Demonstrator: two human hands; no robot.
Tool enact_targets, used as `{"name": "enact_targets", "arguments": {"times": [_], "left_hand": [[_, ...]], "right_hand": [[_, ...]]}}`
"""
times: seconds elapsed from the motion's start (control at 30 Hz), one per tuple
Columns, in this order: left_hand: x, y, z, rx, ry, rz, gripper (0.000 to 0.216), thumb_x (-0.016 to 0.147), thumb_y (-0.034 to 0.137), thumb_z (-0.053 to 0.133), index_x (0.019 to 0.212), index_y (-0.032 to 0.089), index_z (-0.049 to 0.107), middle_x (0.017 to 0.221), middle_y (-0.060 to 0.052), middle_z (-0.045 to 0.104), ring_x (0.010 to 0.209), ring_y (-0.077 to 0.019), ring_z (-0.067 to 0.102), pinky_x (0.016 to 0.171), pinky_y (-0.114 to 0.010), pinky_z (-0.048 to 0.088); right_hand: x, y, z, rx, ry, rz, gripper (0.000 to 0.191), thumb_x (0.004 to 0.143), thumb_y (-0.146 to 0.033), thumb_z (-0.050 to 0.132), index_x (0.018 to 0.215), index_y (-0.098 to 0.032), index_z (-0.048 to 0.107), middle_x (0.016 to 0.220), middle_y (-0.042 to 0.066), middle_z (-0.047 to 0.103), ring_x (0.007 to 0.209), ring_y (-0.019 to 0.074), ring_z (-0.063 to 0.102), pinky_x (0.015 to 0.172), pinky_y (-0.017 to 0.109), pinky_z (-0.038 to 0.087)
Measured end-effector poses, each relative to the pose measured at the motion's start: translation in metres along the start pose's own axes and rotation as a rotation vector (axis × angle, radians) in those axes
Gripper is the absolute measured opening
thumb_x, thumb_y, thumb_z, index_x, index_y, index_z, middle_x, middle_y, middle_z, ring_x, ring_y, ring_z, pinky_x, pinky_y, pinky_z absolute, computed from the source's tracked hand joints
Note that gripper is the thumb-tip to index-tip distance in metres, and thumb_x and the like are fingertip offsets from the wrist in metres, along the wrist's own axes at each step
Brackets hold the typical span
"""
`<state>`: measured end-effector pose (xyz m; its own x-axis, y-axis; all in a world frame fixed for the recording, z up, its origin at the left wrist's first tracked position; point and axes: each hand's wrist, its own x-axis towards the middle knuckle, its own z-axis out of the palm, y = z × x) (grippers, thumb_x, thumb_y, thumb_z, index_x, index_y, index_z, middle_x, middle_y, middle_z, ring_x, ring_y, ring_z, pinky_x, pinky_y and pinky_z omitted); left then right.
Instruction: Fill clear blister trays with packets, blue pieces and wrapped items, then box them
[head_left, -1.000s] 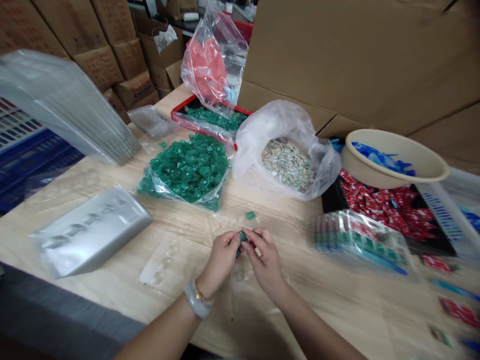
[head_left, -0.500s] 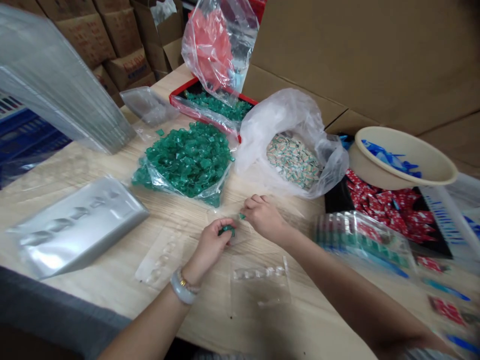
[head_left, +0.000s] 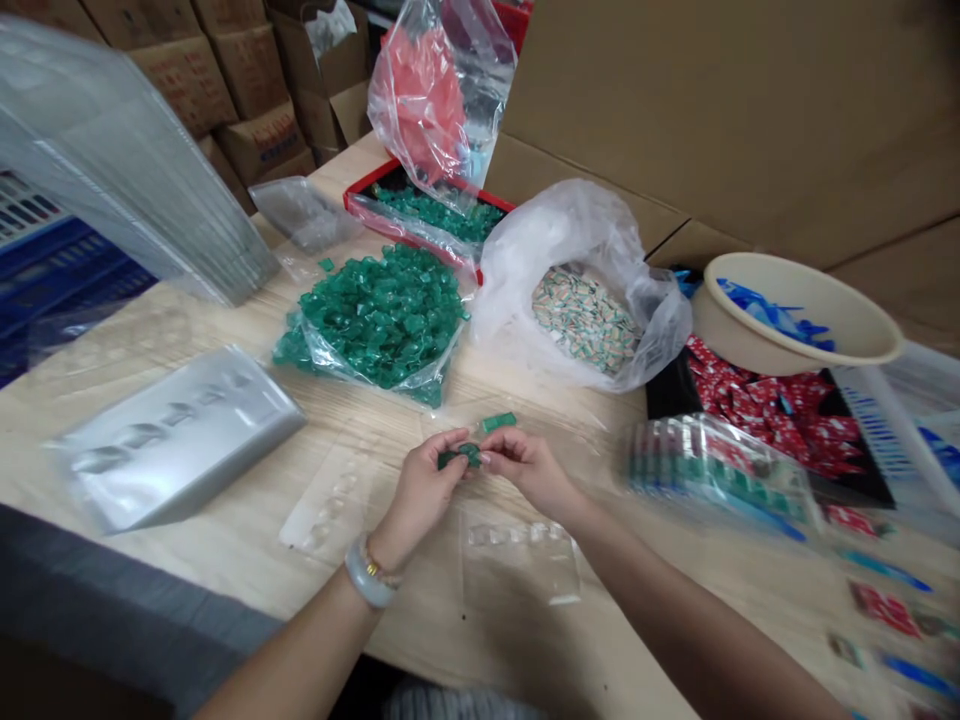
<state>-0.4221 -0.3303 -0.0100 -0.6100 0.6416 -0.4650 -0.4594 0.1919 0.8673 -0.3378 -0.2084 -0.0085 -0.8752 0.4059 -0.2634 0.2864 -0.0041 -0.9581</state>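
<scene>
My left hand (head_left: pixel 427 480), with a pale bangle on its wrist, is closed round a few small green plastic pieces (head_left: pixel 469 452). The fingertips of my right hand (head_left: pixel 529 468) pinch one of these pieces at the left fingers. Just beyond the hands, other green pieces (head_left: pixel 499 421) lie end to end on a clear plastic tray, whose outline is hard to see. Nearer to me is an unfilled clear blister tray (head_left: pixel 521 560), and another clear tray (head_left: pixel 322 510) lies left of my left wrist. A heap of green pieces (head_left: pixel 382 315) rests on a plastic bag farther back.
An open bag of small striped pieces (head_left: pixel 589 320) stands behind my right hand. At right are a beige basin (head_left: pixel 885 335), red packets (head_left: pixel 772 410) and a stack of filled trays (head_left: pixel 712 470). Stacked clear trays (head_left: pixel 187 430) lie at left; a red-rimmed tray (head_left: pixel 360 190) is behind.
My right hand has moved back toward me, from over the far clear tray to the left fingers. The green pieces on that tray are now uncovered.
</scene>
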Motion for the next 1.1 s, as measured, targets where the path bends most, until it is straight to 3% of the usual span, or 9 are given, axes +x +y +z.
{"name": "enact_targets", "arguments": {"times": [0.17, 0.4, 0.6, 0.83, 0.97, 1.1], "left_hand": [[-0.005, -0.002, 0.0, 0.17, 0.016, 0.16, 0.03, 0.067, 0.014, 0.055, 0.095, 0.017, 0.064, 0.099, -0.005, 0.064, 0.092, -0.0181, 0.058, 0.083, -0.029, 0.044], [-0.006, 0.001, 0.002, 0.288, -0.009, 0.171, 0.022, 0.065, 0.01, 0.05, 0.079, 0.016, 0.065, 0.08, -0.003, 0.066, 0.077, -0.016, 0.059, 0.074, -0.026, 0.044], [-0.013, 0.0, 0.002, 0.263, -0.038, 0.169, 0.016, 0.072, 0.023, 0.051, 0.081, 0.017, 0.063, 0.069, -0.002, 0.062, 0.061, -0.0128, 0.053, 0.057, -0.022, 0.04], [-0.015, -0.007, 0.011, -0.024, -0.066, 0.014, 0.026, 0.075, 0.035, 0.046, 0.058, 0.016, 0.049, 0.046, 0.004, 0.042, 0.043, -0.008, 0.036, 0.043, -0.02, 0.027], [-0.016, -0.007, 0.01, 0.026, -0.161, 0.045, 0.016, 0.074, 0.029, 0.049, 0.069, 0.015, 0.055, 0.053, 0.003, 0.046, 0.046, -0.0079, 0.039, 0.046, -0.02, 0.03], [-0.018, -0.007, 0.009, 0.128, 0.016, 0.212, 0.014, 0.073, 0.018, 0.05, 0.085, 0.016, 0.056, 0.076, -0.001, 0.057, 0.064, -0.0107, 0.05, 0.059, -0.021, 0.038]], "right_hand": [[-0.002, -0.004, 0.0, 0.211, -0.014, 0.182, 0.024, 0.058, -0.036, 0.07, 0.064, -0.015, 0.059, 0.054, -0.003, 0.06, 0.048, 0.0082, 0.054, 0.05, 0.023, 0.046], [-0.012, 0.002, 0.005, 0.352, 0.012, 0.33, 0.03, 0.057, -0.038, 0.07, 0.065, -0.013, 0.058, 0.055, 0.0, 0.062, 0.048, 0.01, 0.057, 0.052, 0.025, 0.048], [-0.023, 0.001, 0.009, 0.311, 0.047, 0.159, 0.025, 0.069, -0.038, 0.062, 0.069, -0.015, 0.053, 0.056, -0.003, 0.056, 0.049, 0.007, 0.051, 0.052, 0.022, 0.042], [-0.031, -0.006, 0.017, 0.221, 0.092, -0.004, 0.023, 0.069, -0.034, 0.063, 0.087, -0.021, 0.057, 0.074, -0.001, 0.058, 0.062, 0.0099, 0.052, 0.061, 0.026, 0.045], [-0.03, -0.003, 0.016, 0.197, 0.158, -0.015, 0.019, 0.07, -0.03, 0.061, 0.086, -0.021, 0.059, 0.073, 0.0, 0.058, 0.06, 0.0092, 0.05, 0.058, 0.024, 0.043], [-0.032, 0.0, 0.02, 0.177, 0.176, -0.057, 0.017, 0.07, -0.029, 0.061, 0.085, -0.021, 0.061, 0.079, 0.001, 0.058, 0.063, 0.0098, 0.051, 0.06, 0.025, 0.045]]}}
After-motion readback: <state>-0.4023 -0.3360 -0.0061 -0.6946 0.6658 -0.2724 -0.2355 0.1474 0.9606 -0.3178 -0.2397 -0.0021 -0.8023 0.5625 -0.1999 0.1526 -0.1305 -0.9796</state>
